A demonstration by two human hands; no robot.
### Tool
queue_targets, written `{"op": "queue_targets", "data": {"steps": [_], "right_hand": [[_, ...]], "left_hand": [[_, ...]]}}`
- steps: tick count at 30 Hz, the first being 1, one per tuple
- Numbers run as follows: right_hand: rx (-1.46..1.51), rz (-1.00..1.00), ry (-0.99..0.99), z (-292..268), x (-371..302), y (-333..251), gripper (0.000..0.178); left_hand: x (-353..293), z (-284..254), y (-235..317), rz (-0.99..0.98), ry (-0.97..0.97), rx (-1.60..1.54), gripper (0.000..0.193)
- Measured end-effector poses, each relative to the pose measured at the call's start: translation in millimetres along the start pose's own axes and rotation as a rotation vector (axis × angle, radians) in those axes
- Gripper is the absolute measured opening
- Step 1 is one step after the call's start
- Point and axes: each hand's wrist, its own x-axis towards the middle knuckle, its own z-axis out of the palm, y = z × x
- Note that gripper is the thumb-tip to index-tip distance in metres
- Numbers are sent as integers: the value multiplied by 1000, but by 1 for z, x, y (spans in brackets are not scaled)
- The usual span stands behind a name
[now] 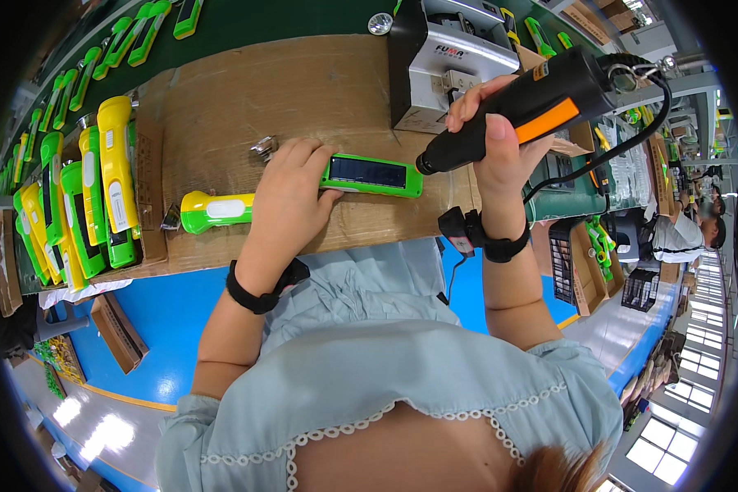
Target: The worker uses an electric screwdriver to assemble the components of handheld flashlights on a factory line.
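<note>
Currently, left hand [293, 190]: palm down, holding solar-panelled flashlight [373, 173]
Right hand [507, 162]: raised, gripping black driver [526, 103] near flashlight's right end
Cardboard [303, 94]: under flashlight; near edge passes beneath left wrist; stretches toward grey machine [455, 59]

green casing [412, 181], dark panel [369, 170], black tool [531, 100] with orange stripe [548, 120]

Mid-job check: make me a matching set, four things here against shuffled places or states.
1. Power tool
2. Panelled light
3. Boxy machine
4. Light with white switch

A. Lying to the left of the left hand
B. Silver and black, standing unheld
C. Held in the right hand
D. Gripped at one end by the left hand

Pairs: 1-C, 2-D, 3-B, 4-A
</note>
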Motion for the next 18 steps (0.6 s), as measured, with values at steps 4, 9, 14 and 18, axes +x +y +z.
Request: {"op": "queue_targets", "data": {"steps": [4,9,14,18], "right_hand": [[-109,26,27,-3,2,1,25],[-56,-35,85,-16,-4,-16,46],[-134,-400,332,-30,26,-48,46],[-167,-457,265,-32,49,-39,32]], "left_hand": [[1,-1,-1,30,2,-1,48],[-1,-2,-9,81,29,6,53],[3,-7,-3,83,-73,59,48],[9,5,17,178,-73,112,42]]}}
